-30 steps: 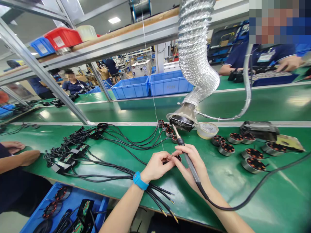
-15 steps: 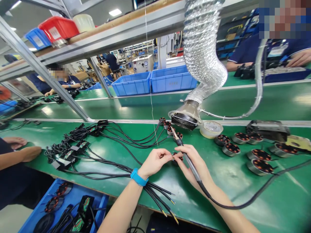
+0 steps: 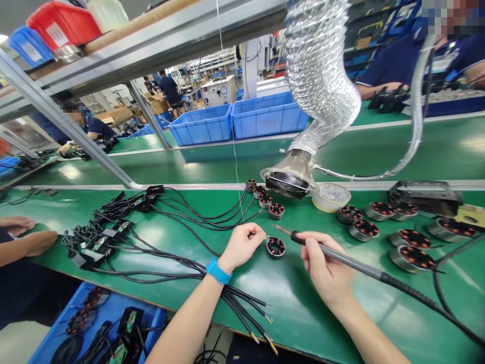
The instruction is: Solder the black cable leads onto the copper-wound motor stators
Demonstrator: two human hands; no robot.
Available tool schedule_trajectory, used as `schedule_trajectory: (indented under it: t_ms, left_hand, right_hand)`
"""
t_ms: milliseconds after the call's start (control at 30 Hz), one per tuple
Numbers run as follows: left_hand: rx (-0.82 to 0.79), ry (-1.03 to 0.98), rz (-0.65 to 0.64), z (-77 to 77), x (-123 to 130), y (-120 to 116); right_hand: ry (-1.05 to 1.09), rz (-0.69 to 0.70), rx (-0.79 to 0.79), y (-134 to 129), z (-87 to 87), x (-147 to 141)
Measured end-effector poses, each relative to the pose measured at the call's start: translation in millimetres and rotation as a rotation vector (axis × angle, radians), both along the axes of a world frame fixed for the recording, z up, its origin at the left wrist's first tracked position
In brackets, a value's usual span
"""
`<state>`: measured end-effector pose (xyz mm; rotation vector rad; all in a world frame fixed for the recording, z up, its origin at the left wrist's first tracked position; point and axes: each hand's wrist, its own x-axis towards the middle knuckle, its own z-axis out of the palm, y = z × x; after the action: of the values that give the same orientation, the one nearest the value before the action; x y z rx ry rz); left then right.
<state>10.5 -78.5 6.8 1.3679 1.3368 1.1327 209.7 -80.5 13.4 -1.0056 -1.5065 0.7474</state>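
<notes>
Fingers of the left hand (image 3: pixel 242 245) are pressed together, pinching a thin wire (image 3: pixel 267 236); whether this is a lead of the copper-wound ring (image 3: pixel 275 254) or the end of the fine strand (image 3: pixel 236 172) hanging from above, I cannot tell. The ring lies on the green tabletop (image 3: pixel 295 303) at four o'clock from those fingertips, just beside them. Being round, it shows no long axis; its open middle faces up. Of the two hands, the left is nearer. From the right hand (image 3: pixel 328 268), the ring lies between nine and ten o'clock, with a strip of tabletop between. Right-hand fingers are wrapped around a soldering iron (image 3: pixel 348 259), whose long axis runs from ten o'clock at the tip to four o'clock at the cord. That tip stands at twelve o'clock from the ring and two o'clock from the left fingertips, near both, seemingly touching neither. Farther off at twelve sits another ring (image 3: pixel 276 215); black cables (image 3: pixel 174 263) reach in from nine o'clock, passing under the left wrist.
</notes>
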Motion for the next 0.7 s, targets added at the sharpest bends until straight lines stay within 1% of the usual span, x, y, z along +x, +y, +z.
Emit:
schedule_trajectory:
  t_ms: [100,200,467,600,700]
  left_hand:
    - [-0.003,0.012,-0.007,0.4,0.4,-0.6]
    - [-0.003,0.029,-0.001,2.1,0.8,0.0]
    - [0.005,0.023,0.006,1.2,0.3,0.6]
    - [0.005,0.017,0.004,0.9,0.2,0.5]
    - [0.007,0.024,0.002,1.3,0.4,0.5]
  right_hand:
    - [0.004,0.038,0.035,-2.3,-5.4,2.6]
    - [-0.021,0.055,0.032,-2.5,-7.7,2.3]
    - [-0.062,0.092,0.024,-3.4,-5.5,0.7]
    - [0.007,0.083,-0.017,-4.9,-2.7,-2.4]
    - [0.102,0.036,-0.029,-4.6,-0.3,-4.9]
